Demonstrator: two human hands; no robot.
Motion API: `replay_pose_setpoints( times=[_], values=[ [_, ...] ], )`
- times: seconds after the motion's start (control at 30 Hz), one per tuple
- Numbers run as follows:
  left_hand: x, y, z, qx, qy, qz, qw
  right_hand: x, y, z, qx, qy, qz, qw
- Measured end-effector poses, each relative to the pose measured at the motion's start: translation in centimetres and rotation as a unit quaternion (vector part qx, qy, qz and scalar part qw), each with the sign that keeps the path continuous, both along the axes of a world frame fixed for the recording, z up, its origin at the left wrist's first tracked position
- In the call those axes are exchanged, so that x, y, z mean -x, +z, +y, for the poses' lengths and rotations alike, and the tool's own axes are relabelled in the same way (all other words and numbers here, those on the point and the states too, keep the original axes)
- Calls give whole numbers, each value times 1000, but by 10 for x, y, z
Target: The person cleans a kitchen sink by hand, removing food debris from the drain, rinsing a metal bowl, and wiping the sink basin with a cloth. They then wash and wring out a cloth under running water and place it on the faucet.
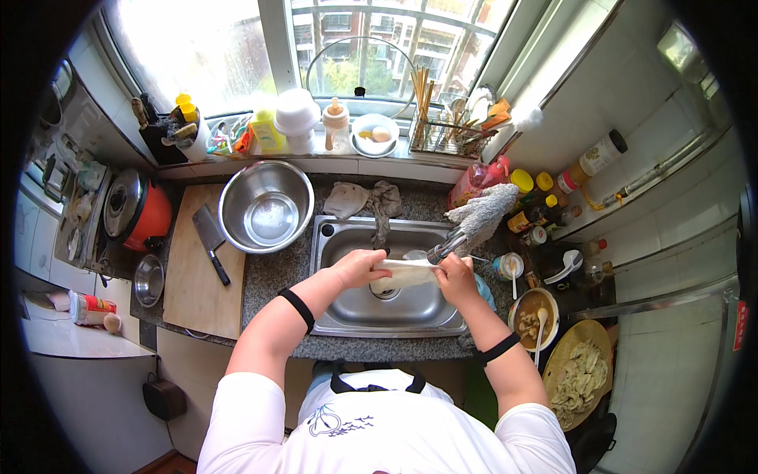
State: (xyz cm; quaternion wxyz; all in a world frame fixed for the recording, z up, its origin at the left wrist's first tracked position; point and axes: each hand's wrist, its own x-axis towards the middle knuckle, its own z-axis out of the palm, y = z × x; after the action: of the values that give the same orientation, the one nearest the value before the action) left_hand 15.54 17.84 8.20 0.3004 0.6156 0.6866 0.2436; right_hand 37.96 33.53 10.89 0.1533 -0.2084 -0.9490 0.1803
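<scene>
Over the steel sink, a wet-looking pale cloth is stretched between my two hands. My left hand grips its left end, thumb on top. The right end is pinched in my right hand, just under the faucet. A knitted grey-white cloth is draped around the faucet's upper part. Below the stretched cloth, part of the drain shows. Behind the sink lie a crumpled grey rag and a pale folded cloth, the rag trailing over the basin's rim.
Left of the sink stands a steel bowl, beside a cleaver on a wooden cutting board. To the right are a bowl of brown liquid with a spoon, several bottles, and a round board holding sliced food.
</scene>
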Motion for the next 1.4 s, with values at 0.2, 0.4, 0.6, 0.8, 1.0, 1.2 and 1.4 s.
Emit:
replay_pose_setpoints(
  times=[0.2, 0.4, 0.6, 0.8, 1.0, 1.2, 1.4],
  values=[
    [13, -14, -17, -93, 39, 45, 994, -1, -1, 2, 63, -6, 47, 997],
    [19, -8, -23, -145, 70, -4, 987, -11, 10, 6, 206, -58, 51, 975],
    [13, 0, -19, -200, 97, -65, 973, -13, -7, 16, 264, -71, 21, 962],
    [-10, 6, -1, -20, 220, -301, 928, 5, -25, 1, 445, -132, 43, 885],
    [-55, -11, 15, 75, 160, -637, 750, 26, -50, -24, 358, -28, 41, 932],
    [-47, -57, 25, 148, 455, -674, 563, 36, -74, -23, 555, -161, 145, 803],
    [-79, -160, 59, 72, 298, -875, 376, 45, -81, -99, 301, -89, 100, 944]
  ],
)
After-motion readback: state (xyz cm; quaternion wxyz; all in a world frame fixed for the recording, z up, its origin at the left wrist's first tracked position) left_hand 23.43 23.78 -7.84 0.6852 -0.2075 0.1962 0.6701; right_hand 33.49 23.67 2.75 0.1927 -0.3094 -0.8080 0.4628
